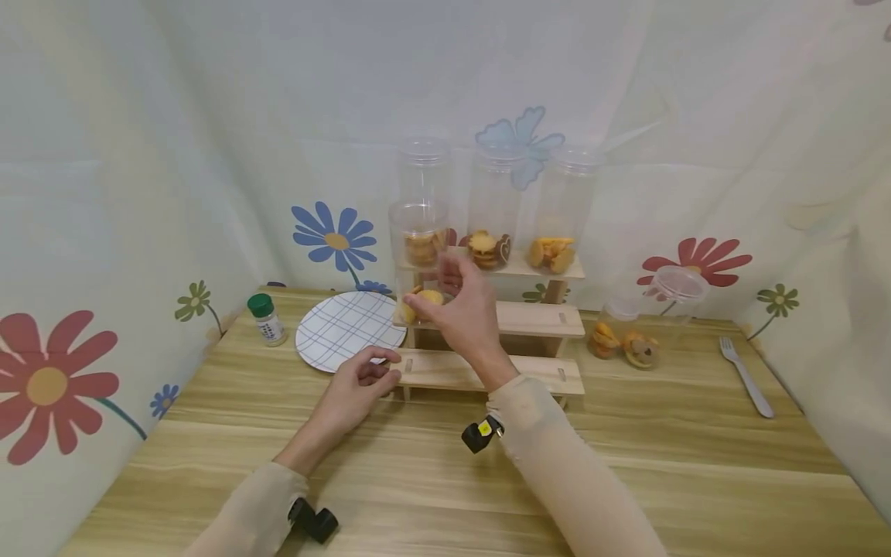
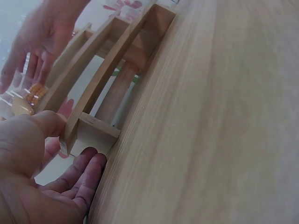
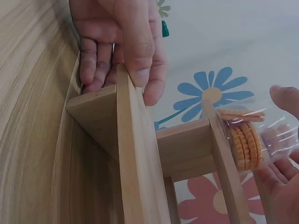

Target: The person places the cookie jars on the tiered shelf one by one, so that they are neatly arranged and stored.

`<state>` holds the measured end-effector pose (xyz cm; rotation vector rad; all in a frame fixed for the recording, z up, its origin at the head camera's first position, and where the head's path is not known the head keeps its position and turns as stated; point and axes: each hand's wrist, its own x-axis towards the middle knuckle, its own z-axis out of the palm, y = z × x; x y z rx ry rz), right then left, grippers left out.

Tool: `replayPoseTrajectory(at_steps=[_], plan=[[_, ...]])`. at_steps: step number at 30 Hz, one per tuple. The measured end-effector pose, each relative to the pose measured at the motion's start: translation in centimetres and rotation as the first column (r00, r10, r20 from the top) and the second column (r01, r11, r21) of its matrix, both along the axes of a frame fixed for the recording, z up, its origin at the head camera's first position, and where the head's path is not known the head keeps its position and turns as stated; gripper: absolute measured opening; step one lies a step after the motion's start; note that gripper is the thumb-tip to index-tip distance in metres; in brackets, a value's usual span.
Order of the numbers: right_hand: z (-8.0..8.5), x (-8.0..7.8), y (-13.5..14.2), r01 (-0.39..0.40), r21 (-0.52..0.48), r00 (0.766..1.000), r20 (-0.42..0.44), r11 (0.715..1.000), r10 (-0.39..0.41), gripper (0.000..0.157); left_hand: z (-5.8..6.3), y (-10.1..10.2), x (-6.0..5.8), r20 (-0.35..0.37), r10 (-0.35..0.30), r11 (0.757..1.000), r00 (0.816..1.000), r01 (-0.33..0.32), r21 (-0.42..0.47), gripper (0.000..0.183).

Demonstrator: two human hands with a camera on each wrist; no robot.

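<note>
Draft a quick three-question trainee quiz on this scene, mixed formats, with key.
1. Multiple choice: which tier of the wooden rack bears the cookie jar at the right hand?
A) top
B) middle
C) bottom

2. True or false: in the head view, the fork lies on the table, to the right of the rack.

3. Fill in the colour: the small shaker left of the plate in the head view has a ____ cap.

Key:
1. B
2. True
3. green
</note>
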<state>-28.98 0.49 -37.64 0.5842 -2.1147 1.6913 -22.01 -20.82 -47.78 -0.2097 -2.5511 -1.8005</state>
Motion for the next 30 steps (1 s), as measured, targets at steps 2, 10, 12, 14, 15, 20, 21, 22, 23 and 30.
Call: replayPoseTrajectory(at_steps=[2,10,12,14,15,20,21,22,23,30], plan=[[-0.1,0.0,0.0,0.012,-0.004,1.0,0.003,1.0,-0.012,0.072,0.0,0.1,-0.1,-0.002,-0.003,1.0,1.0,0.003,0.0,0.027],[-0.6,-0.2,0.0,0.05,0.052,0.998,-0.025,0.997,-0.049,0.075,0.2,0.2,-0.1,-0.002,0.002,1.0,1.0,-0.002,0.001,0.026],[-0.7,-0.1,0.0,0.061,0.075,0.998,-0.027,0.995,-0.059,0.074,0.2,0.2,-0.1,-0.001,0.002,1.0,1.0,-0.002,0.0,0.026],[-0.8,-0.1,0.0,0.066,0.09,0.998,-0.022,0.994,-0.064,0.073,0.2,0.2,-0.1,0.002,0.003,1.0,1.0,-0.003,0.0,0.026],[-0.9,0.0,0.0,0.066,0.093,0.998,-0.015,0.994,-0.065,0.073,0.2,0.2,-0.1,0.003,0.004,1.0,1.0,-0.004,0.0,0.026],[-1.1,0.3,0.1,0.064,0.108,0.997,0.03,0.992,-0.068,0.071,0.3,0.3,0.0,0.012,0.006,1.0,1.0,-0.006,0.001,0.025],[-1.2,0.3,0.1,0.067,0.114,0.997,0.037,0.991,-0.071,0.071,0.3,0.3,0.0,0.013,0.006,1.0,1.0,-0.006,0.002,0.026],[-1.2,0.3,0.0,0.071,0.123,0.996,0.042,0.99,-0.077,0.072,0.3,0.2,0.0,0.014,0.006,1.0,1.0,-0.006,0.0,0.026],[-1.3,0.4,0.0,0.078,0.133,0.996,0.043,0.988,-0.084,0.072,0.2,0.2,0.0,0.014,0.004,1.0,1.0,-0.004,0.0,0.026],[-1.1,0.8,0.0,0.095,0.171,0.993,0.049,0.981,-0.105,0.074,0.0,0.0,0.0,0.011,0.002,1.0,1.0,-0.002,0.004,0.027]])
